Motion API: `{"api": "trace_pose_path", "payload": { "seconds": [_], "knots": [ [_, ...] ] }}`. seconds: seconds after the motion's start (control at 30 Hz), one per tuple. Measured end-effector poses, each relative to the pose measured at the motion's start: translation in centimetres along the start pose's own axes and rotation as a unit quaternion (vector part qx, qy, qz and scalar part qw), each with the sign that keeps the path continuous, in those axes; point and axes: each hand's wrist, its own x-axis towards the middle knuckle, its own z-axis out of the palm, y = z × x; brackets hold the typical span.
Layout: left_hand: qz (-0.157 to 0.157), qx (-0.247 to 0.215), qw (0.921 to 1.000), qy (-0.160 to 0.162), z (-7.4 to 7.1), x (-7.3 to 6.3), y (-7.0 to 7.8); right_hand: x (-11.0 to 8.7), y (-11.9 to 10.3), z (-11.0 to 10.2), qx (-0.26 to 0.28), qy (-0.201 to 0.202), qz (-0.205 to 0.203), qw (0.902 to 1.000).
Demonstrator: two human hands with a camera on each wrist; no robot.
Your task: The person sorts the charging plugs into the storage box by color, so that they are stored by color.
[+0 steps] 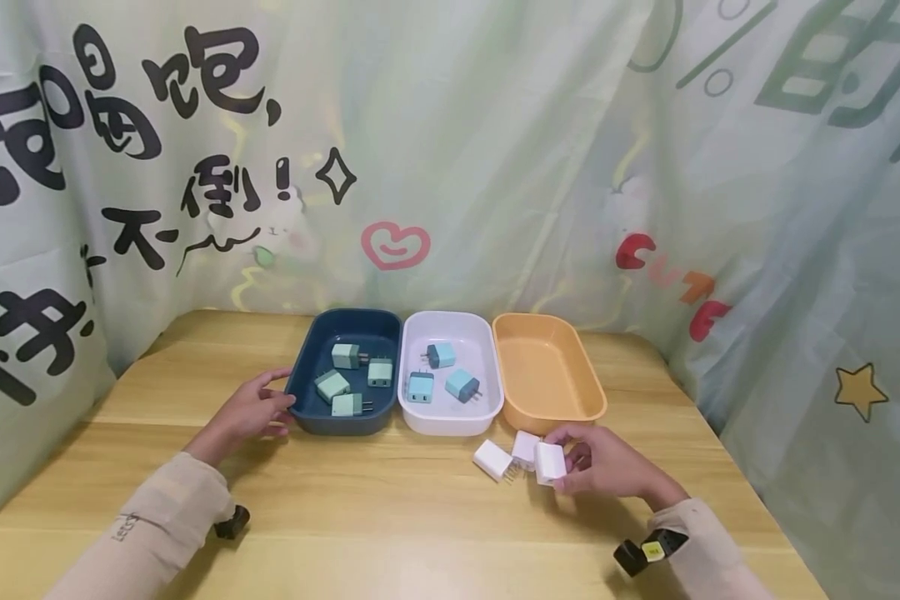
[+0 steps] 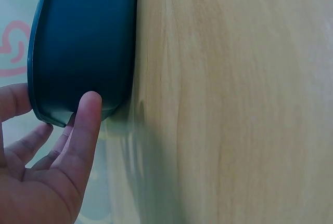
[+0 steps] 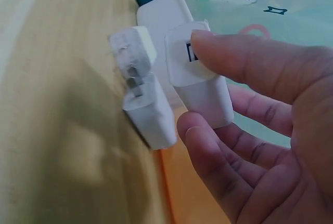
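My right hand (image 1: pixel 607 467) pinches a white USB wall charger (image 1: pixel 550 463) between thumb and fingers, close to the front of the orange tray (image 1: pixel 596 392). Its USB port faces the thumb in the right wrist view. Two more white chargers lie beside it on the table: one (image 1: pixel 492 459) to the left with prongs showing, another (image 1: pixel 525 448) just behind the pinched one. My left hand (image 1: pixel 251 408) touches the left end of the dark blue tray (image 1: pixel 345 425). In the left wrist view, its fairly straight fingers (image 2: pixel 88 109) rest against the tray's outer wall and rim.
Several pale green chargers (image 1: pixel 333 385) lie in the dark blue tray. The white tray (image 1: pixel 450 425) in the middle holds three light blue chargers (image 1: pixel 462 384). All three trays stand side by side at the back of the wooden table (image 1: pixel 345 525), before a printed curtain (image 1: pixel 480 167).
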Motion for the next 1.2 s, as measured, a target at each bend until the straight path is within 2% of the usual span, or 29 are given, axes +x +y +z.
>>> {"api": "trace_pose_path", "payload": {
  "seconds": [0.53, 0.83, 1.2],
  "knots": [
    [0.000, -0.007, 1.0000, -0.002, 0.0, 0.3, 0.2, 2.2, -1.0, -2.7, -0.004, 0.017, 0.051, 0.9985],
    [-0.001, -0.007, 1.0000, -0.002, -0.1, 0.1, 0.0, 3.7, -0.2, -3.9, -0.003, 0.031, 0.060, 0.9977],
    [-0.012, 0.002, 0.9999, 0.000, -0.2, 0.2, -0.1, 5.4, 0.6, -4.8, 0.023, 0.036, 0.085, 0.9954]
  ]
}}
